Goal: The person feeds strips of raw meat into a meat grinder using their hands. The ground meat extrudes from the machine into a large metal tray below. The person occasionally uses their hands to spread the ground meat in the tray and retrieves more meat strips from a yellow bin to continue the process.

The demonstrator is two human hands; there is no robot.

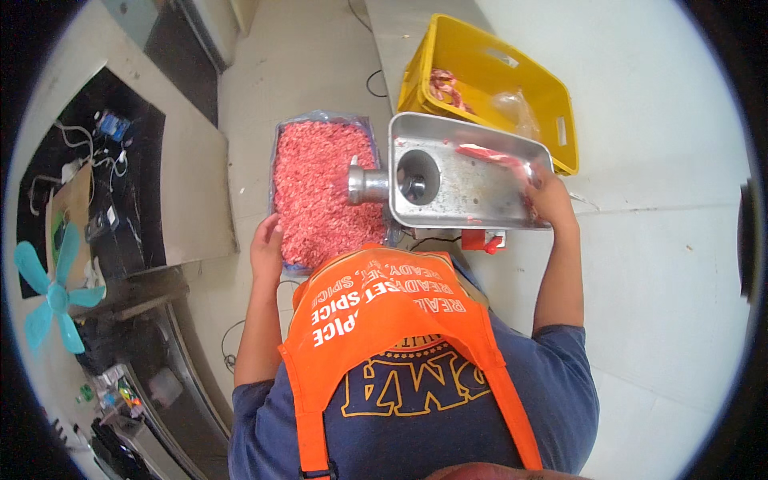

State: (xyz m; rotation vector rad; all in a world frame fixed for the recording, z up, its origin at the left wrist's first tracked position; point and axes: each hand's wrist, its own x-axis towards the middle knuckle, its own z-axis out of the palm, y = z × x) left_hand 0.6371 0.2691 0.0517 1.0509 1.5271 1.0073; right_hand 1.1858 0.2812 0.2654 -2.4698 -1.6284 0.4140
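Note:
My right hand (549, 195) is at the right end of the meat grinder's metal tray (474, 192), its fingers on a strip of raw meat (492, 155) lying along the tray. The round feed opening (419, 177) is at the tray's left end, and the grinder's outlet (366, 185) points left over a heap of ground meat (324, 180) in a container lined with blue plastic. My left hand (267, 240) is at the near left edge of that container, fingers slightly bent; whether it grips the edge is unclear.
Behind the tray stands a yellow plastic crate (567, 141) with some raw meat (447, 89) and a clear plastic bag (521, 111). A red switch (493, 244) sits below the tray. To the left are a turquoise fan (57, 297) and a black surface (141, 180) with cables.

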